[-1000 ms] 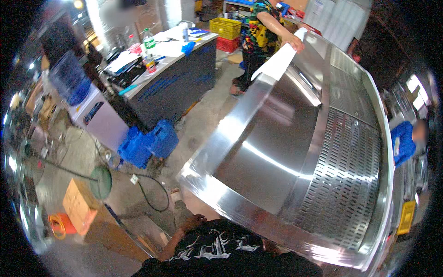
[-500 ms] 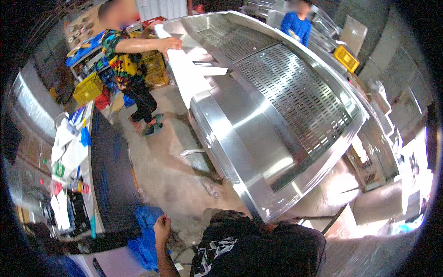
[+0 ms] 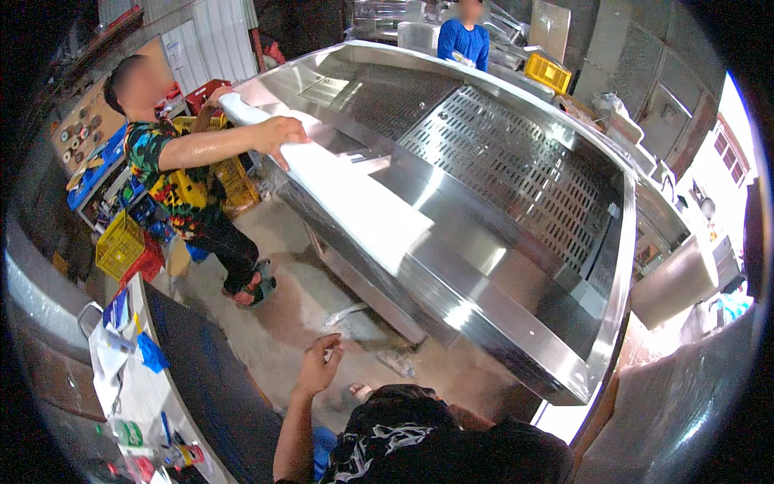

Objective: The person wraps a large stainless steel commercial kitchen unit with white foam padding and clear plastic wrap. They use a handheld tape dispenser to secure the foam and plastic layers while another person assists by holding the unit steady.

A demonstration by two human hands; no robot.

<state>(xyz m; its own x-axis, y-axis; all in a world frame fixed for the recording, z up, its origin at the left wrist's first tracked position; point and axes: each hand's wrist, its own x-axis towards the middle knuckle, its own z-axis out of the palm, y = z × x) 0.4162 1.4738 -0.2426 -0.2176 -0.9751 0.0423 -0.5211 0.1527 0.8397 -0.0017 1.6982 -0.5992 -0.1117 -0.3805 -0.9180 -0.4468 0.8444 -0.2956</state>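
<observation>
My left hand (image 3: pixel 321 365) is raised over the floor in front of my body, near the closest corner of a large stainless-steel cabinet (image 3: pixel 484 300). Its fingers are loosely bent and apart, touching nothing that I can see. Of my right arm (image 3: pixel 472 418), only a short piece shows beside my black shirt; the hand is hidden. The cabinet has slotted metal panels (image 3: pixel 516 165) set into its top. A long white sheet (image 3: pixel 355 198) covers part of its left edge. A co-worker (image 3: pixel 173 161) in a patterned shirt rests both hands on that edge.
At left stands a long workbench (image 3: pixel 205 355) holding bottles, cloths and tools. Yellow crates (image 3: pixel 121 244) stand behind the co-worker. Another person (image 3: pixel 463 42) in blue is beyond the cabinet, near a yellow crate (image 3: pixel 547 73). A metal cylinder (image 3: pixel 674 282) lies at right.
My view has shifted, with the cabinet's near corner now farther right. My left hand has risen and its fingers have loosened. The co-worker's near arm reaches farther along the edge.
</observation>
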